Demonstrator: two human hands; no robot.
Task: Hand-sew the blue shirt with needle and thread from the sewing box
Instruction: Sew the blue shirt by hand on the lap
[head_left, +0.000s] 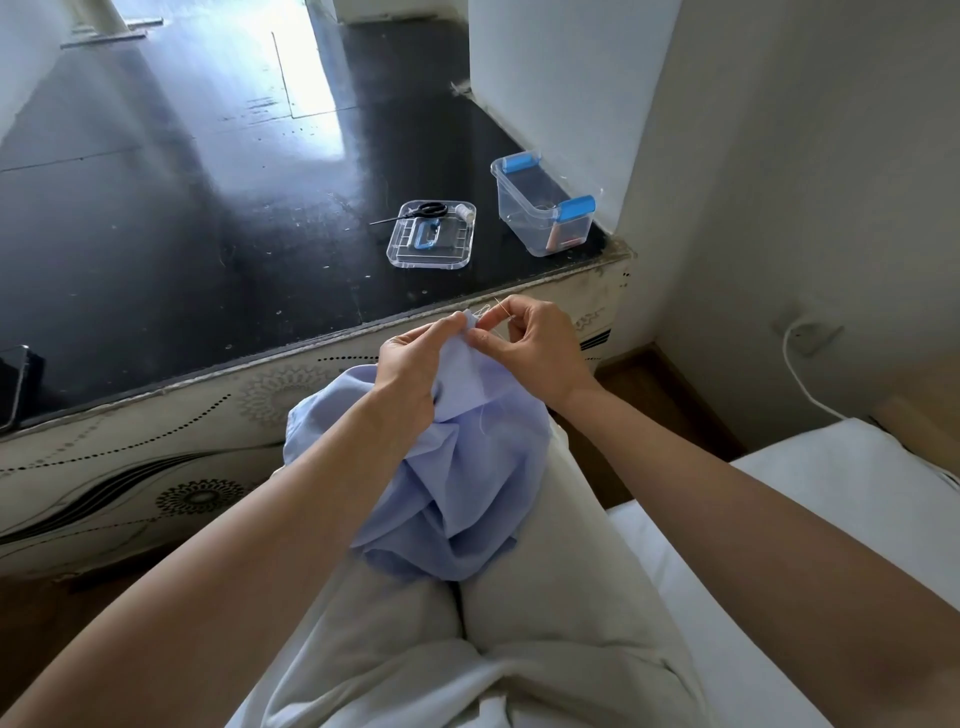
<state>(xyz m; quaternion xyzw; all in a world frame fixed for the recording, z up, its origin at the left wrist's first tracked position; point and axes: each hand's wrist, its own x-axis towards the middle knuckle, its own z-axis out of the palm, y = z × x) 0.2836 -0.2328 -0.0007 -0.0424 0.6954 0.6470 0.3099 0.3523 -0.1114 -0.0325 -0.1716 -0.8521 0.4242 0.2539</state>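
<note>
While the blue shirt (467, 467) lies bunched on the seated person's lap, its upper edge is lifted between both hands — a stitch looks to be in progress. The left hand (410, 364) pinches the raised fold of cloth. The right hand (535, 348) pinches the needle (503, 306) just beside that fold, pale thread (484, 312) trailing there. Beyond, on the dark table (156, 208), stand the open sewing box (540, 218) and its lid (431, 252) with scissors (426, 210). Next, I judge, the needle must be drawn clear and the thread pulled snug — gently, or the thin cloth may pucker.
</note>
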